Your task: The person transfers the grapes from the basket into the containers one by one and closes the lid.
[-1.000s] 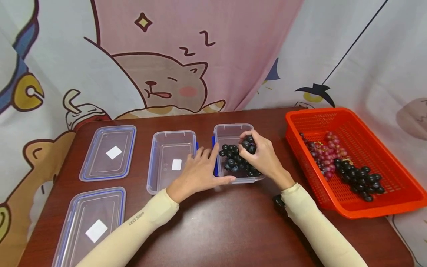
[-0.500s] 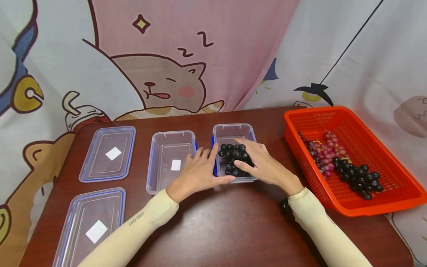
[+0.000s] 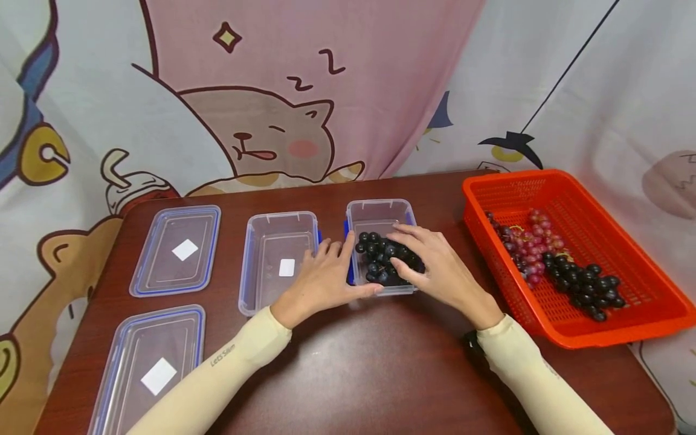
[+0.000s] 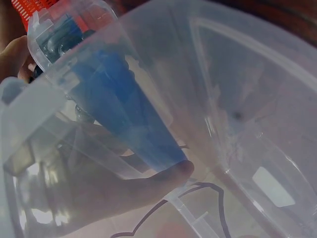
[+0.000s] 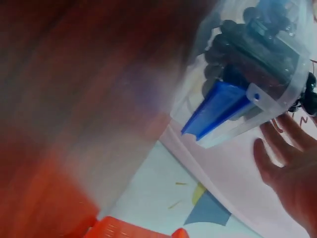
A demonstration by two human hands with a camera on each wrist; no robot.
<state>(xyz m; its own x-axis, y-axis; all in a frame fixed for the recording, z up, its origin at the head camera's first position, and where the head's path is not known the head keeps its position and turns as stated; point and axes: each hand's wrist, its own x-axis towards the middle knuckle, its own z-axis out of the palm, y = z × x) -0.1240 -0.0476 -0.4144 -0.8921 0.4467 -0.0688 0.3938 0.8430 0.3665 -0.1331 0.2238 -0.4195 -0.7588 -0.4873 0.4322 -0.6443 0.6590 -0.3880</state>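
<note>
A bunch of black grapes (image 3: pixel 372 249) lies in the right-hand clear plastic container (image 3: pixel 380 206), which has blue side latches. My right hand (image 3: pixel 443 266) is over the grapes from the right, fingers spread and loosely bent, partly covering the bunch. In the right wrist view the right hand (image 5: pixel 297 166) appears beside the container wall. My left hand (image 3: pixel 323 275) lies between the two containers; its index finger is along the left rim of the grape container and its thumb reaches the front rim. In the left wrist view, a blue latch (image 4: pixel 124 109) shows through clear plastic.
A second clear container (image 3: pixel 251 266) with a white label stands left. Two blue-edged lids (image 3: pixel 144 248) with white labels lie farther left. On the right, an orange basket (image 3: pixel 576 344) holds red grapes (image 3: pixel 535 241) and black grapes (image 3: pixel 582 287). A patterned curtain hangs behind the table.
My right hand has gone from gripping the black grapes to lowering them into the container; its fingers have since loosened and spread. The left hand has stayed in place.
</note>
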